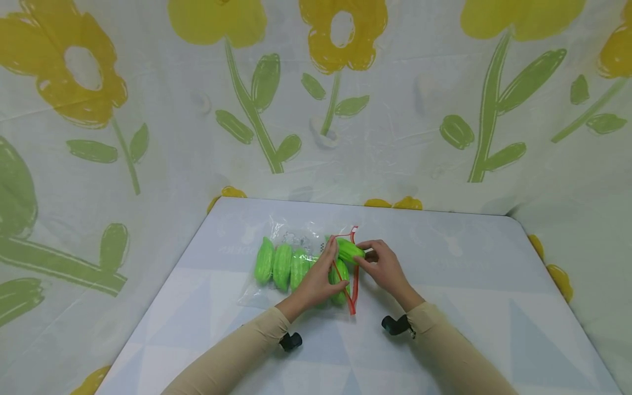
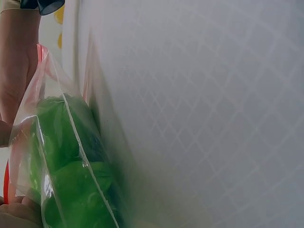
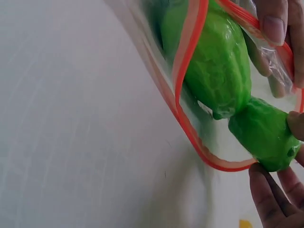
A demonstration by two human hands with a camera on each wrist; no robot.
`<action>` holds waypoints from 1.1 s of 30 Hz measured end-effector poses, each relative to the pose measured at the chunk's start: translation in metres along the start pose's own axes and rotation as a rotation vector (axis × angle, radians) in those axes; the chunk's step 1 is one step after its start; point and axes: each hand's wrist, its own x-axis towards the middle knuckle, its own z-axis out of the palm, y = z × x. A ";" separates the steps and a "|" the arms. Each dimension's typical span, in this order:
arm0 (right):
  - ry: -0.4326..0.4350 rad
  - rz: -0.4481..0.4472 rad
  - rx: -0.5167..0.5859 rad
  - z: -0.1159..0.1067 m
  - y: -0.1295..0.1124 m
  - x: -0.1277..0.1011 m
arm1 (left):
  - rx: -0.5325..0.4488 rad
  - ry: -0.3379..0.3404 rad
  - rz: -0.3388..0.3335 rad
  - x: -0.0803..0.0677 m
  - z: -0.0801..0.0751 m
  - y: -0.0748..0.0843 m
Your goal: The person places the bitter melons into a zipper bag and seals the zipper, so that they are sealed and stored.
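Observation:
A clear zip bag (image 1: 252, 299) with a red zip strip (image 1: 355, 291) lies on the table, its mouth to the right. Several green ridged bitter melons (image 1: 282, 266) sit side by side inside it. My left hand (image 1: 318, 280) pinches the bag's upper rim and holds the mouth apart. At the opening, my right hand (image 1: 385, 266) grips one bitter melon (image 3: 263, 135) by its outer end, between thumb and fingers. Its inner end meets another bitter melon (image 3: 218, 66) inside the bag. In the left wrist view, green melons (image 2: 78, 190) show through the plastic.
A pale table (image 1: 444, 351) with faint triangle patterns extends around the bag. Behind it and along both sides hangs a white curtain (image 1: 395, 159) printed with yellow flowers. Black wrist devices (image 1: 395, 325) stick out under both sleeves.

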 end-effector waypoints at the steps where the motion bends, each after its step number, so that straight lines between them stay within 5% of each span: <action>1: 0.006 0.001 0.000 0.001 0.000 0.000 | -0.003 0.001 -0.001 0.000 0.000 0.000; 16: 0.050 0.048 0.055 0.017 0.001 0.001 | 0.002 0.013 0.014 -0.001 0.002 0.000; 33: 0.087 -0.035 0.014 0.008 0.008 -0.018 | -0.010 0.028 -0.018 0.000 0.000 0.001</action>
